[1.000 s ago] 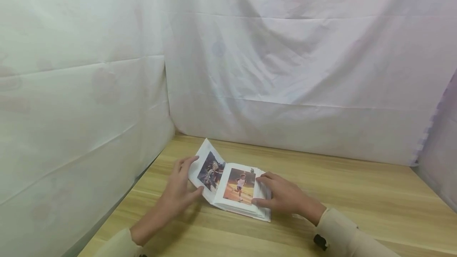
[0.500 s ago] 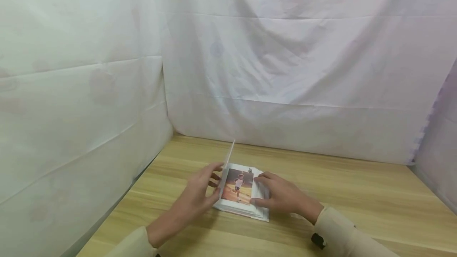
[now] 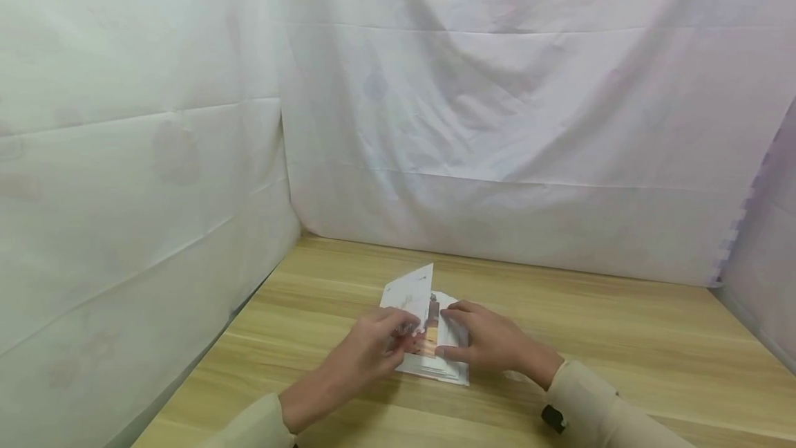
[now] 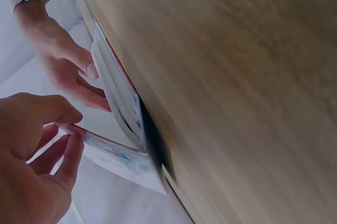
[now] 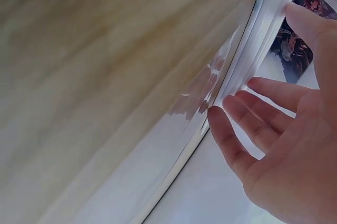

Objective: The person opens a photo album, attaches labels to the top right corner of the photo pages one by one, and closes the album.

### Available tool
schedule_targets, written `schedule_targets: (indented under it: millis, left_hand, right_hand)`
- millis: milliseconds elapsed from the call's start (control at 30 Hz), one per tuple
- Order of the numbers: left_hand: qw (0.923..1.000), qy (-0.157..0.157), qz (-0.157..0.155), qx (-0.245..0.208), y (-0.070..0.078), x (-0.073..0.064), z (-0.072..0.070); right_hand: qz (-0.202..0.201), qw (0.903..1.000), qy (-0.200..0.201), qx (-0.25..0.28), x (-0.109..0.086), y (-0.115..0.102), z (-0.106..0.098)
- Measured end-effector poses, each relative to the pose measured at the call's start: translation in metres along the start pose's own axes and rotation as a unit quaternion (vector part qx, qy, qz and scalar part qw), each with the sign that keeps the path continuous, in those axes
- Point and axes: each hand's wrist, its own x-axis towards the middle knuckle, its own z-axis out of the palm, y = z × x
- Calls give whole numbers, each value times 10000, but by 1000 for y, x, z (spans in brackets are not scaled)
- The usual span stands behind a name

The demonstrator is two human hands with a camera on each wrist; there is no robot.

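Observation:
A small white photo album [image 3: 450, 373] lies on the table, its pages upward. My left hand [image 3: 373, 344] pinches the edge of the front cover [image 3: 413, 292], which stands raised and tilted over the pages. Thumb above and fingers below grip that cover edge in the left wrist view. Part of an orange photo [image 3: 430, 346] shows beneath it; the rest is hidden. My right hand [image 3: 497, 337] rests at the album's right side, thumb and fingertips on the pages. In the right wrist view, its spread fingers touch the stacked page edges [image 5: 263, 29] beside a dark picture [image 5: 295, 45].
The wooden table [image 3: 622, 337] extends around the album. White cloth [image 3: 497, 123] hangs behind it, and another white sheet [image 3: 137, 157] hangs on the left. A black piece [image 3: 553, 419] sits at the right sleeve cuff.
My left hand has swung the album cover from lying open on the left, through upright, to leaning rightward over the pages. The right hand has stayed in place.

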Motion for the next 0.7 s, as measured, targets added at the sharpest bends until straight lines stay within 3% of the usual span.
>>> schedule_targets:
  millis: [300, 700]
  left_hand:
    - [9951, -326, 347, 868, 1, -1, 11]
    - [9919, -652, 201, 1070, 4, -1, 16]
  right_hand:
    - [-130, 9999, -79, -8, -2, 3, -1]
    - [-302, 9995, -86, -1, -1, 7, -1]
